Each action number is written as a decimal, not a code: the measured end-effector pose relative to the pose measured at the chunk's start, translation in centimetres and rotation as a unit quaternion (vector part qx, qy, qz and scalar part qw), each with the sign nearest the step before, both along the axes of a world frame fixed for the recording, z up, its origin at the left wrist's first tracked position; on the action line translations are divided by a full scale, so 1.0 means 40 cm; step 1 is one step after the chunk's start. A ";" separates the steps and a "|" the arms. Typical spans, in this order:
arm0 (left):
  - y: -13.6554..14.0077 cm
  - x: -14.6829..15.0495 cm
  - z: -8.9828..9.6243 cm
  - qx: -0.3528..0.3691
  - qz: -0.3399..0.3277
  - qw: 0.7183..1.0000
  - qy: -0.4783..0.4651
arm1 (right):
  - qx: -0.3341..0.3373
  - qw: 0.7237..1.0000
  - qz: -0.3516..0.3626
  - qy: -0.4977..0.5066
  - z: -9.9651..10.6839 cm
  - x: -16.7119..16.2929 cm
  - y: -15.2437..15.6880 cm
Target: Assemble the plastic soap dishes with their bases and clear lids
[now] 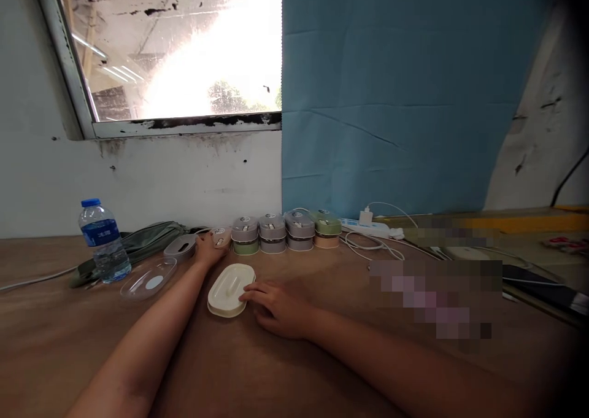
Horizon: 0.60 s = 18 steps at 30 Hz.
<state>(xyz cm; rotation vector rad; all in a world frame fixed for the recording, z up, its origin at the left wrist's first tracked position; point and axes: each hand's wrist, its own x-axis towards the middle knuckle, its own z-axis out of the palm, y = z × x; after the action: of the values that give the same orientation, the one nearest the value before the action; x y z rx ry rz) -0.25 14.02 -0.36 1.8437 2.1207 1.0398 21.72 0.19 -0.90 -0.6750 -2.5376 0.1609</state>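
Left hand (211,251) partly hides a pink box (222,239); right hand (281,309) rests fingers (254,291) on a cream lid (229,289), palm hidden. Whether either grip is closed cannot be told.

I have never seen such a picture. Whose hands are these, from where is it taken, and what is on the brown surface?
There is no machine: these are a person's bare hands, seen by one head-worn camera looking forward and down. The right hand touches the edge of a cream tray-like piece. The left hand is at a pink box; its hold is hard to see. Beyond stand four lidded boxes in a row. Toward the left are a clear piece and a water bottle.
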 end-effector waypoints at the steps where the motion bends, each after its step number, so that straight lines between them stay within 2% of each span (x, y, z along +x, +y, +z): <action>1: -0.015 -0.007 0.006 -0.002 -0.003 1.000 -0.001 | -0.003 1.000 -0.001 0.010 -0.002 -0.002 0.002; 5: -0.109 -0.050 0.036 -0.007 -0.016 1.000 -0.003 | -0.014 0.999 -0.005 0.043 -0.011 -0.006 0.014; 11: -0.305 -0.136 0.057 -0.010 -0.056 0.998 0.013 | -0.091 0.984 0.079 0.134 -0.012 0.004 0.014; 15: -0.387 -0.157 0.047 -0.029 -0.088 0.996 0.007 | -0.094 0.976 0.038 0.194 0.008 0.015 -0.001; 16: -0.398 -0.153 0.043 -0.032 -0.099 0.995 0.001 | -0.091 0.968 0.015 0.234 0.017 0.016 -0.003; 18: -0.410 -0.130 0.034 -0.028 -0.130 0.991 -0.009 | -0.083 0.934 -0.048 0.344 0.039 0.017 -0.004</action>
<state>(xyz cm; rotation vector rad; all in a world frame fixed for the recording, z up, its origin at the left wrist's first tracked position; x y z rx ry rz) -5.46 -2.38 1.02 2.0086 1.8157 0.9229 22.38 0.04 0.67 -0.6598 -1.8255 0.4897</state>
